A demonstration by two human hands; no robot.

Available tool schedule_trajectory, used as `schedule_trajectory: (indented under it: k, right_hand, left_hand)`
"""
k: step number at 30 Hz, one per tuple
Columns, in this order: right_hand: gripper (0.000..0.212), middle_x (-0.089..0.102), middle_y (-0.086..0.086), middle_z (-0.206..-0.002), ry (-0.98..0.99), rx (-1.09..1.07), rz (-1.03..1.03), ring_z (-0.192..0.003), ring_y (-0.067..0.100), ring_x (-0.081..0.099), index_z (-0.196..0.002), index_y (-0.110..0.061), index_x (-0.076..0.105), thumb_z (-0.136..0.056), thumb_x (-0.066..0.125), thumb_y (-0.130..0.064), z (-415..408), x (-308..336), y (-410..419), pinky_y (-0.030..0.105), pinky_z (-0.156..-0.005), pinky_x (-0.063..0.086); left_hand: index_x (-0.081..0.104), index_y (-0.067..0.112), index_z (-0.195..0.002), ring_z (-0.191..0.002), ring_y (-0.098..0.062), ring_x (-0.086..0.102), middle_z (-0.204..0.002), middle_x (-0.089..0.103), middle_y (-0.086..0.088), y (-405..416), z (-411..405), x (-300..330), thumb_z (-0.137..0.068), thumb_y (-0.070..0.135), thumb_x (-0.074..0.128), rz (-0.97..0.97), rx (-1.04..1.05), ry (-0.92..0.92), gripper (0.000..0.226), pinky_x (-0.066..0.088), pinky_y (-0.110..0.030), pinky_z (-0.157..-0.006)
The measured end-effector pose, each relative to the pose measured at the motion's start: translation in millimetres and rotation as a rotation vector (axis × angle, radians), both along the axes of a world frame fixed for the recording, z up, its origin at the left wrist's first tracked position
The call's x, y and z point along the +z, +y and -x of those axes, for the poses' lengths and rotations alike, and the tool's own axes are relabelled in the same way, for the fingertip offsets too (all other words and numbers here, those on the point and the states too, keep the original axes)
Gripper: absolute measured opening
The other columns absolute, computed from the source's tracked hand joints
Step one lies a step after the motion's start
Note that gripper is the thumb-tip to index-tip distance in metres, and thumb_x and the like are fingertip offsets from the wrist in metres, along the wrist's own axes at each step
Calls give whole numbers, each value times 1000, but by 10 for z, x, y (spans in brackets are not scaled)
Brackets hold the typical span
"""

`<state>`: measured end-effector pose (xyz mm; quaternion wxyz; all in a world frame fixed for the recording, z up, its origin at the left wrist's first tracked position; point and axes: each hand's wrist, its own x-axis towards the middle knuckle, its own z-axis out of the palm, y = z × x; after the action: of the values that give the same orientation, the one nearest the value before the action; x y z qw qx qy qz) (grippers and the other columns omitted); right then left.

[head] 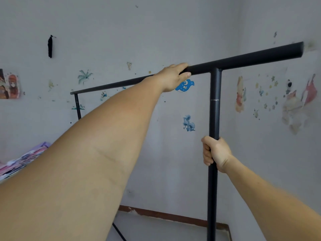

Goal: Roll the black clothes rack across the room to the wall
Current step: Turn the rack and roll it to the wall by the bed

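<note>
The black clothes rack (243,62) stands in front of me, its top bar running from lower left to upper right with nothing hanging on it. My left hand (173,77) grips the top bar just left of the near upright post (214,110). My right hand (214,153) is wrapped around that post about halfway down. The far upright (77,108) shows at the left, partly hidden by my left forearm. The rack's base and wheels are out of view. The wall (139,40) is close behind the rack.
The pale wall carries many stickers, among them a blue whale (185,86). A second wall (286,119) meets it at a corner on the right. A brown skirting board (165,215) runs along the floor. Pink and purple fabric (26,159) lies at the left edge.
</note>
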<state>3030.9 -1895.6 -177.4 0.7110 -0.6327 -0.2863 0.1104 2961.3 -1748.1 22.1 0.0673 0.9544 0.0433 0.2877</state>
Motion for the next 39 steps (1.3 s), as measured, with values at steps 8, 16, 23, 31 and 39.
schedule_trajectory:
  k: [8,16,23,31,39]
  right_hand:
    - [24,26,-2,-34,24,-75,-56,-30,18,20,-50,-19,28,-64,46,-14,-264,-38,417,22,-34,23]
    - [20,28,-4,-37,5,-190,-74,-31,17,22,-60,-17,29,-67,48,-17,-508,-60,699,22,-35,24]
    - [21,30,-2,-38,-8,-206,-78,-32,17,25,-60,-16,31,-71,49,-16,-763,-73,1107,23,-33,26]
    - [22,36,0,-39,-59,-285,-78,-32,18,31,-60,-14,37,-75,52,-19,-1148,-66,1408,25,-35,31]
    - [26,44,2,-41,-161,-416,-101,-32,17,39,-65,-15,45,-82,56,-33,-1421,-72,1450,29,-36,37]
  left_hand:
    - [17,32,-147,-140,-23,22,-154,22,-4,326,-129,-116,-97,42,32,89,55,28,53,22,-36,-110]
    - [1,39,-148,-147,-25,-4,-161,-3,0,570,-291,-156,-97,47,30,86,108,56,59,5,-47,-118]
    - [-1,38,-148,-147,-22,-8,-161,-4,0,998,-460,-155,-97,47,31,40,128,67,61,4,-52,-117]
    - [3,38,-148,-147,-20,6,-160,-3,6,1644,-692,-120,-97,44,32,-19,120,115,59,10,-53,-116]
    - [2,35,-149,-147,-22,-1,-161,-2,6,1917,-1090,-209,-96,42,37,-154,110,51,63,8,-58,-115]
